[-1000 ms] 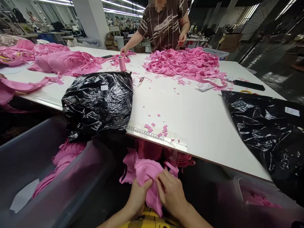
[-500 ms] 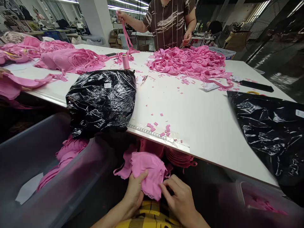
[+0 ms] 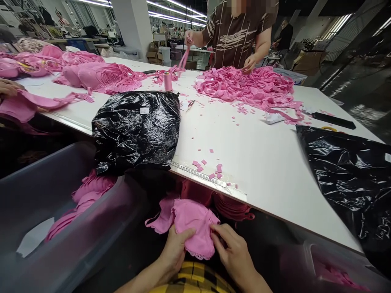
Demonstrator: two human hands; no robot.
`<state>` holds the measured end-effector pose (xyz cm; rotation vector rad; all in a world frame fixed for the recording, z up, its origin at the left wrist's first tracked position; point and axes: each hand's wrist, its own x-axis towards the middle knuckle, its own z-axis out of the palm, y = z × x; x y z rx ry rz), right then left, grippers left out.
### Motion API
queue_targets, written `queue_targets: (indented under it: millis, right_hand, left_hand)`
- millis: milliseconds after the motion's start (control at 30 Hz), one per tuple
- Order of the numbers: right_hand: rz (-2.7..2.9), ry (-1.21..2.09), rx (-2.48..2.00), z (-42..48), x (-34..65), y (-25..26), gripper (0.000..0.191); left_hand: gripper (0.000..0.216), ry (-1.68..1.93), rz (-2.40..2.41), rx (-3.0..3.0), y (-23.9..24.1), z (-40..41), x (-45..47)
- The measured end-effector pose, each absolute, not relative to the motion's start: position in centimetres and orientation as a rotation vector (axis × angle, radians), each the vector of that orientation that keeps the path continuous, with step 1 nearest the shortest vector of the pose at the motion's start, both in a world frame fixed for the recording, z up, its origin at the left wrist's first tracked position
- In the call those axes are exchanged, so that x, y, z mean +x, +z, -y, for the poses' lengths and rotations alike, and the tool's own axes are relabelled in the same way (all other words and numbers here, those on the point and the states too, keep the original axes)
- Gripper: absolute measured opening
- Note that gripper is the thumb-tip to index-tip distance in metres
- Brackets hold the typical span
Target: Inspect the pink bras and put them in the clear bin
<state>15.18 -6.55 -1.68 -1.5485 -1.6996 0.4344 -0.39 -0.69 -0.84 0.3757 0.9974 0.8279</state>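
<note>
Both my hands hold a pink lace-edged garment piece [image 3: 192,221] below the white table's near edge [image 3: 275,211], over my lap. My left hand [image 3: 175,248] pinches its left side with fingers closed. My right hand [image 3: 233,252] grips its right edge, fingers curled on the fabric. More pink pieces [image 3: 229,205] hang under the table edge just beyond it.
A stuffed black plastic bag [image 3: 136,128] sits on the table ahead left, another black bag [image 3: 351,175] at right. A grey bin [image 3: 39,195] with pink fabric stands at my left. A person across the table handles pink strips [image 3: 247,83]. Small pink scraps [image 3: 210,167] lie near a taped ruler.
My hands have turned and spread the pink piece, the lace edge now facing me. The person across lifted a strip, then lowered that hand. The view shifted slightly.
</note>
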Motion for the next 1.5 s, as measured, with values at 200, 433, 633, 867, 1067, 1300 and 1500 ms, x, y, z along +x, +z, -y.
queue_targets:
  millis: [200,433,633,867,1067,1300,1500]
  right_hand:
    - [1.922,0.164,-1.681,5.9,14.8,-1.6,0.025]
    - [2.069,-0.092,-1.401,6.7,13.0,-2.5,0.024]
    - [2.046,-0.023,-1.410,7.0,13.0,-3.5,0.024]
    - [1.713,0.572,-1.561,6.9,14.2,-1.8,0.020]
    - [1.376,1.087,-1.679,3.7,16.4,-1.2,0.041]
    - [1.220,1.442,-1.497,3.2,16.0,-1.8,0.030]
    - [1.169,1.505,-1.349,2.3,16.1,-0.7,0.026]
  left_hand:
    - [0.054,0.811,-1.019,0.419,-1.6,0.7,-0.5]
    - [0.053,0.878,-1.282,0.635,-2.5,0.7,-0.2]
    - [0.056,0.881,-1.198,0.600,-2.7,0.8,-0.1]
    - [0.052,0.914,-1.195,0.641,-2.9,0.5,-0.6]
    - [0.044,0.743,-0.991,0.416,-1.8,1.1,-0.5]
    - [0.041,0.622,-0.937,0.246,-1.7,0.8,-1.4]
    - [0.046,0.685,-0.908,0.418,-1.2,0.8,-1.6]
